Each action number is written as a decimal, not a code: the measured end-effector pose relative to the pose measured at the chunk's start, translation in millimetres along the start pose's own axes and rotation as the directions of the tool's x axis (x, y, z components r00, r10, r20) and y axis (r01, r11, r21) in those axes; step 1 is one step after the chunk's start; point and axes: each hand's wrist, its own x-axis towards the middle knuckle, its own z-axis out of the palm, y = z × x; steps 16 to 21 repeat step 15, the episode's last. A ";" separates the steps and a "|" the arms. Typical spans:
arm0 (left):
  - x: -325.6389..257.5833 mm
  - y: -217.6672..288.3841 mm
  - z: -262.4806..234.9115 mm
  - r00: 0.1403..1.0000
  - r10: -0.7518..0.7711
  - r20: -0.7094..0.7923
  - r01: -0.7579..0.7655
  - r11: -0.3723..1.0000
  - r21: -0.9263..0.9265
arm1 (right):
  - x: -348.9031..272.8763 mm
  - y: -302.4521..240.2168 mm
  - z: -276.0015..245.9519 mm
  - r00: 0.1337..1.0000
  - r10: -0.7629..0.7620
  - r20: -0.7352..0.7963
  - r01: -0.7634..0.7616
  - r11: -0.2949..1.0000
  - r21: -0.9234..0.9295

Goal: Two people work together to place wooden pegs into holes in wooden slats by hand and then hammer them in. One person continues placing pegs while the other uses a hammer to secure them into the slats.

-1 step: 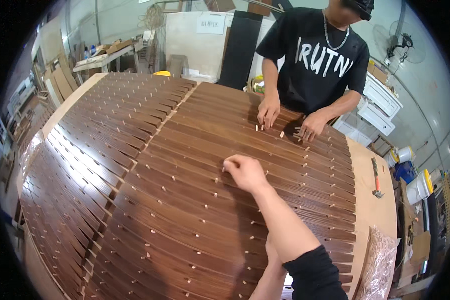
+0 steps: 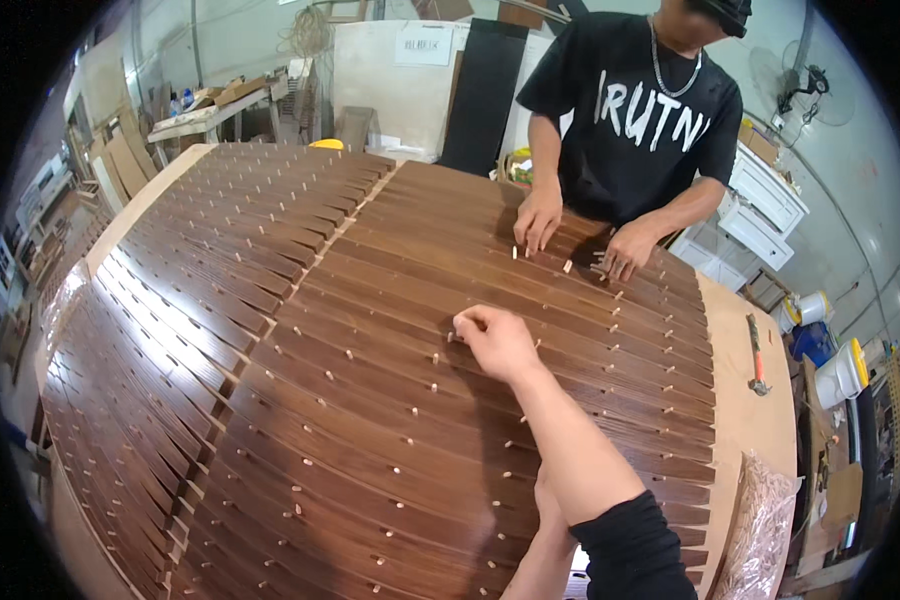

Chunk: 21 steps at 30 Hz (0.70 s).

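Observation:
My right hand [image 2: 498, 342] reaches over the middle of a broad layer of dark brown wooden boards [image 2: 370, 290]. Its thumb and fingers are pinched together on a small pale wooden dowel [image 2: 451, 337], mostly covered by the fingertips, at the board surface. My left forearm [image 2: 542, 560] comes in from the lower edge and passes beneath the right one; the left hand itself is hidden there. Rows of similar dowels stand up from the boards, among them a dowel [image 2: 434, 387] just nearer to me than the right hand.
Across the boards a person in a black T-shirt [image 2: 640, 120] has both hands on the dowels. A hammer [image 2: 757, 355] and a clear bag of dowels [image 2: 760, 530] lie along the pale right edge. Another dowelled board section [image 2: 160, 300] adjoins on the left.
The view has shifted very slightly. My right hand stays pinched at almost the same place, and the other person's hands have hardly moved.

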 end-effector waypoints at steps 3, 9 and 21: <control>20.0 -5.9 -33.3 0.997 0.070 0.026 -0.074 0.985 0.159 | 2.8 -22.5 6.7 0.994 0.075 0.083 -0.076 0.997 0.015; 6.0 6.2 -24.1 0.992 0.126 0.014 -0.124 0.938 0.324 | 9.2 -10.8 1.5 0.973 0.166 0.161 -0.155 0.985 -0.082; 41.0 -27.1 -64.9 0.971 0.070 0.229 -0.043 0.992 -0.121 | 12.5 -19.2 10.1 0.955 0.216 0.202 -0.225 0.974 0.022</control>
